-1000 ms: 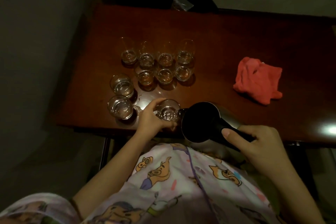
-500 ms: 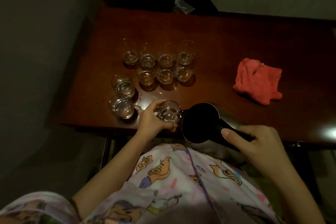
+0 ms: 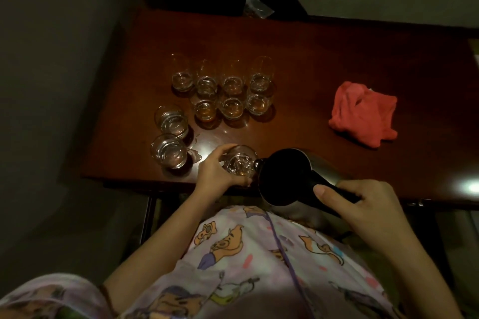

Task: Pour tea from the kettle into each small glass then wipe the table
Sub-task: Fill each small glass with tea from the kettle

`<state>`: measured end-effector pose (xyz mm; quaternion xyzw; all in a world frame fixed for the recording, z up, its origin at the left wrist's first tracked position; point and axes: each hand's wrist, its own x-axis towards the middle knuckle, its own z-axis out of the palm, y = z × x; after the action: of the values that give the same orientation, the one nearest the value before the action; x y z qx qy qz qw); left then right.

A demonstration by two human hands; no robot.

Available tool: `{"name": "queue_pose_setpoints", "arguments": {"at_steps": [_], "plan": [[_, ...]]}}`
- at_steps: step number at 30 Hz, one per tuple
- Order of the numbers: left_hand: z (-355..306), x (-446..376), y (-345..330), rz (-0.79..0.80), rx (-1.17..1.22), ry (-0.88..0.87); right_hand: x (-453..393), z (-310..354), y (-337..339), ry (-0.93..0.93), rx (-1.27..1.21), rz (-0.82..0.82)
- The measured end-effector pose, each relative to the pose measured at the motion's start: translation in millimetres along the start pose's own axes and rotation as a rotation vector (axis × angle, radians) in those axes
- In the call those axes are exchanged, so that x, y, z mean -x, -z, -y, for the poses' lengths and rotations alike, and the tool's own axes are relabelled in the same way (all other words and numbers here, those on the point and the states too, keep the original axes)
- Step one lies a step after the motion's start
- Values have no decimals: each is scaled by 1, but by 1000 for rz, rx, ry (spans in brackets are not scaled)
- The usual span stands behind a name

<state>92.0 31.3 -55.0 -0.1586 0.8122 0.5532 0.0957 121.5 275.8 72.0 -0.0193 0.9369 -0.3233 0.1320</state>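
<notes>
1. The dark wooden tabletop (image 3: pixel 324 65) is seen from above; its near edge is met by the person's patterned garment (image 3: pixel 248 267).
2. The kettle (image 3: pixel 285 176) is held at 6 o'clock on the tabletop, tilted toward 9 o'clock, its spout touching the rim of the held glass.
3. A crumpled red cloth (image 3: pixel 363 116) is found at 3 o'clock, well apart from the glasses.
4. The kettle's black handle is wrapped by the right hand (image 3: pixel 363 204); the grip is closed round it, thumb laid on top.
5. The left hand (image 3: pixel 215 176) is curled round the held glass (image 3: pixel 239 163); that grip is holding the glass just beside the spout.
6. A cluster of seven small glasses (image 3: pixel 228 93) is set at 11 o'clock, in two rows, with amber liquid seen in several.
7. Two more glasses (image 3: pixel 169 137) are placed at 9 o'clock, one behind the other, with a small wet patch beside the nearer.
</notes>
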Motion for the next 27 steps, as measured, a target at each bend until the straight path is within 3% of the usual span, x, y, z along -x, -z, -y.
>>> {"name": "queue_pose_setpoints", "arguments": {"at_steps": [27], "plan": [[-9,-19,-21,33,13,11,-6,-26,2,-12,-17,-68]]}}
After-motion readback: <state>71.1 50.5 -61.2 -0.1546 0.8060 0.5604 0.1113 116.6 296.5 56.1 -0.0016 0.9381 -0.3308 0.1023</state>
